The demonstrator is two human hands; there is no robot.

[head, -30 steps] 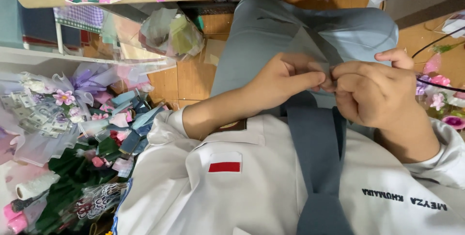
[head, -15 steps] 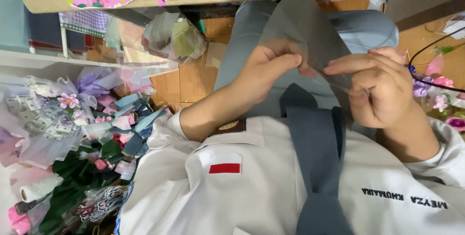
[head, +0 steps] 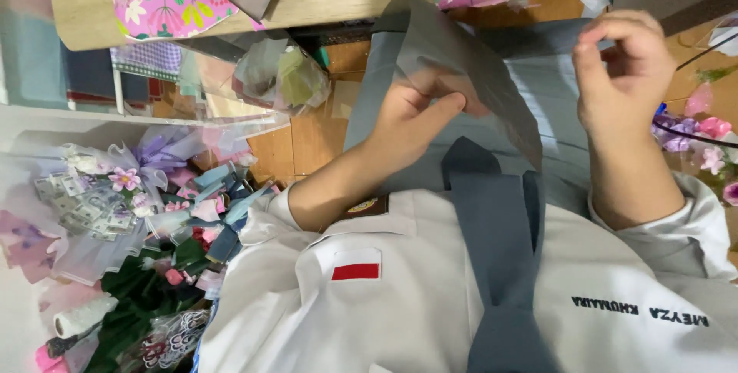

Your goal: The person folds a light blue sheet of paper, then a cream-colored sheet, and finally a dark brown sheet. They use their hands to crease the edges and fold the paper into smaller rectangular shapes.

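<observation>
The left hand (head: 411, 116) pinches the lower edge of a stiff grey paper sheet (head: 461, 73), thumb on top, bracing it upright above the lap; the right hand (head: 619, 73) grips its far edge, fingers curled, keeping it taut. A grey necktie (head: 496, 242) hangs below.

red-and-white rectangular patch (head: 356, 264) on the white shirt (head: 400, 319).

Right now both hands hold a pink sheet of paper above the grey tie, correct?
Not quite: the sheet of paper is grey, not pink. The head view shows the left hand and the right hand holding it above the grey tie.
</observation>
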